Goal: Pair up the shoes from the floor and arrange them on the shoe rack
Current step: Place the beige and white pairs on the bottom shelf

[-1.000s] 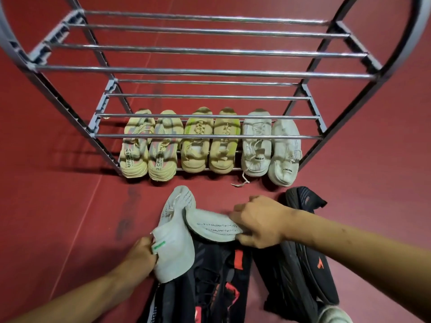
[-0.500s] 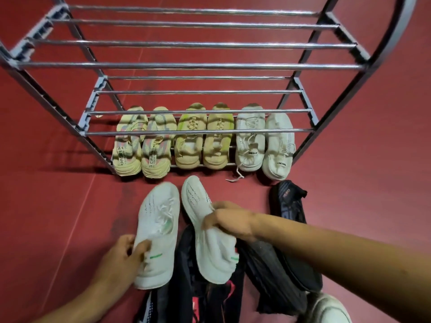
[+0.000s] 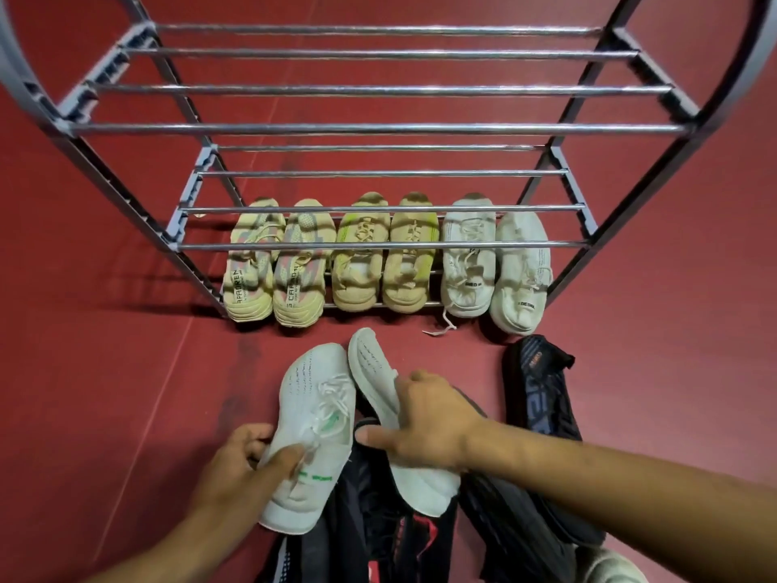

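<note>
1. The metal shoe rack (image 3: 378, 129) stands on the red floor (image 3: 105, 372) in front of you, its upper tiers of bare rods above the lowest level.
2. Six shoes sit in a row on that lowest level, heels toward you: a yellow-pink pair (image 3: 275, 271) on the left, a tan pair (image 3: 380, 258) in the middle, a white laced pair (image 3: 496, 267) on the right.
3. Black shoes (image 3: 538, 410) lie in a heap on the floor near you, some with red marks.
4. Your left grip (image 3: 235, 469) grasps a white sneaker with green marks (image 3: 311, 414) by its side, upper facing up, toe toward the rack.
5. Your right grip (image 3: 429, 422) clasps the matching white sneaker (image 3: 374, 368), tilted on its side just beside the first, above the black heap.
</note>
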The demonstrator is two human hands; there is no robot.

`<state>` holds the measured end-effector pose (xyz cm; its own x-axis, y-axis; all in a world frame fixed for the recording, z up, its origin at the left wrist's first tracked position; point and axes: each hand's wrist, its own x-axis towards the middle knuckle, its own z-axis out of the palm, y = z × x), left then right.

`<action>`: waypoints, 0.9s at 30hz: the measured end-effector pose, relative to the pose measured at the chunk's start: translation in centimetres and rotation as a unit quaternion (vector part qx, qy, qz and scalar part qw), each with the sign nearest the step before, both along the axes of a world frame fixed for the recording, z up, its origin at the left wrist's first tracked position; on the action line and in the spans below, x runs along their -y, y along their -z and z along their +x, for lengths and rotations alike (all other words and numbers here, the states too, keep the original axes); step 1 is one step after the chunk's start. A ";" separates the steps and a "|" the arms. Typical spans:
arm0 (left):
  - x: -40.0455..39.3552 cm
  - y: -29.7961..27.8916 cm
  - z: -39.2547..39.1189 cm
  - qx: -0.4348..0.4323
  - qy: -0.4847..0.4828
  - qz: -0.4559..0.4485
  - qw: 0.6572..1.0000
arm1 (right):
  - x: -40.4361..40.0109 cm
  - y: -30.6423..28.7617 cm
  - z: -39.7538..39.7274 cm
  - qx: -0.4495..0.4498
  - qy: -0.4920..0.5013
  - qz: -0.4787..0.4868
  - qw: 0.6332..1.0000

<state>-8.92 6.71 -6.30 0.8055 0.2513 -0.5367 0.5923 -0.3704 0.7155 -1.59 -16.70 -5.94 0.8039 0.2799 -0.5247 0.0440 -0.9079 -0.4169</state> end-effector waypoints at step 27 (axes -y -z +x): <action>-1.4 -2.6 -0.7 0.240 -0.014 -0.040 0.970 | 4.7 -6.5 0.6 0.054 0.291 0.349 0.889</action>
